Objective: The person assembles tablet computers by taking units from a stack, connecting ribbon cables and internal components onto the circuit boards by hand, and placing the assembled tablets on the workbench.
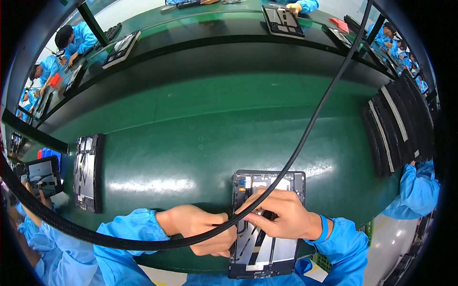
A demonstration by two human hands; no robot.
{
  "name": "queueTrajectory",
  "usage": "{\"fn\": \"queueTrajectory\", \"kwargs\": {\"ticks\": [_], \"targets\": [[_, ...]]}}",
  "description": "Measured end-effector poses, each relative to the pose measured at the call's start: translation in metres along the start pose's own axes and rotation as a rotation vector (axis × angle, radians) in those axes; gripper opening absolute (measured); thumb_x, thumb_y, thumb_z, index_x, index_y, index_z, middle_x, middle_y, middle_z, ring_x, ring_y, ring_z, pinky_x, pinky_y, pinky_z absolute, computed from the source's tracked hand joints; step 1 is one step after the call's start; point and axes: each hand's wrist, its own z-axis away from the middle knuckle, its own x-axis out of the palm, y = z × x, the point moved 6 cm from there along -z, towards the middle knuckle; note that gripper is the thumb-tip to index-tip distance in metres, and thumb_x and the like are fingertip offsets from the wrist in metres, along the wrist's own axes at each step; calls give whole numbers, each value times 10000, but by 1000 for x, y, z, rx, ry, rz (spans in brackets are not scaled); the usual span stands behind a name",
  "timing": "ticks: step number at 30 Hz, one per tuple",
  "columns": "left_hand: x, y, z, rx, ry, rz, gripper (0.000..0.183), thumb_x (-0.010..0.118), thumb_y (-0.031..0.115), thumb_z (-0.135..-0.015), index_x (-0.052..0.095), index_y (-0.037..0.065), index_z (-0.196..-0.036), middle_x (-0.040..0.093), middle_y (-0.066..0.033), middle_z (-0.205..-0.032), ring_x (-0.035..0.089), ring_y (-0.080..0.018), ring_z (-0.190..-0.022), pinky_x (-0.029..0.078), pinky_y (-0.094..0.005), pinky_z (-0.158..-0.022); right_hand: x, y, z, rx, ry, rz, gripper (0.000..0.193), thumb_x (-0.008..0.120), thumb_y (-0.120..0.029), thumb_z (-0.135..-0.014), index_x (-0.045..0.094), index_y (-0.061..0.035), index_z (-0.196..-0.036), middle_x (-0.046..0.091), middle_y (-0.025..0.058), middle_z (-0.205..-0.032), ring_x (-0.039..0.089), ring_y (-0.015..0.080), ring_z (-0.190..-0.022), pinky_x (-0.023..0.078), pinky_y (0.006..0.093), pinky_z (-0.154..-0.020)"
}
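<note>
In front of me on the green workbench lies an opened tablet (286, 252), its inner side up, showing silvery panels, black flex strips and small parts along a dark frame. My left hand (202, 229) is closed at the tablet's left edge, its fingers curled under; whatever it grips is hidden. Reaching in over the tablet's upper half, my right hand (281, 214) has thumb and forefinger brought together near the left edge. Anything between those fingertips is too small or too covered to name. A blue band (324, 229) circles my right wrist.
A thick black cable (315, 119) arcs across the view, passing before both hands. Another opened tablet (87, 174) lies to the left. Stacked black padded trays (398, 126) stand at right. Beyond a dark ledge, more tablets (284, 21) rest on the far bench (200, 24). Blue-sleeved people work on both sides.
</note>
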Motion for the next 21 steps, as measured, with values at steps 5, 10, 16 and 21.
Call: {"fn": "queueTrajectory", "kwargs": {"ticks": [5, 10, 16, 21], "targets": [[5, -4, 0, 48, 27, -6, 424, 647, 386, -1107, 662, 53, -845, 691, -92, -923, 685, -238, -881, 607, -400, -860, -3, 13, -3, 141, -8, -213, 248, 840, -22, -959, 777, -6, -1198, 817, 129, -1029, 810, 237, -939, 631, 346, -857], [3, -11, 1, 45, 11, 36, 419, 662, 383, -1093, 664, 41, -851, 696, -101, -930, 695, -251, -887, 627, -441, -910, 1, 24, 0, 235, 47, -466, 254, 832, -12, -970, 772, 3, -1216, 838, 141, -1093, 833, 224, -1027, 647, 347, -914], [5, -12, 7, 60, -8, 64, 467, 642, 432, -1089, 707, 9, -903, 719, -130, -968, 729, -298, -940, 642, -492, -983, -6, 15, -2, 198, 102, -189, 237, 840, -1, -952, 783, 9, -1182, 834, 151, -1047, 831, 252, -1013, 638, 350, -899], [2, -6, 7, 146, 3, -2, 542, 617, 482, -1090, 736, -25, -938, 723, -135, -961, 731, -316, -956, 658, -533, -997, -6, 14, -3, 118, 148, -92, 181, 850, -2, -932, 802, 5, -1107, 828, 141, -981, 809, 258, -898, 614, 362, -808]]}}
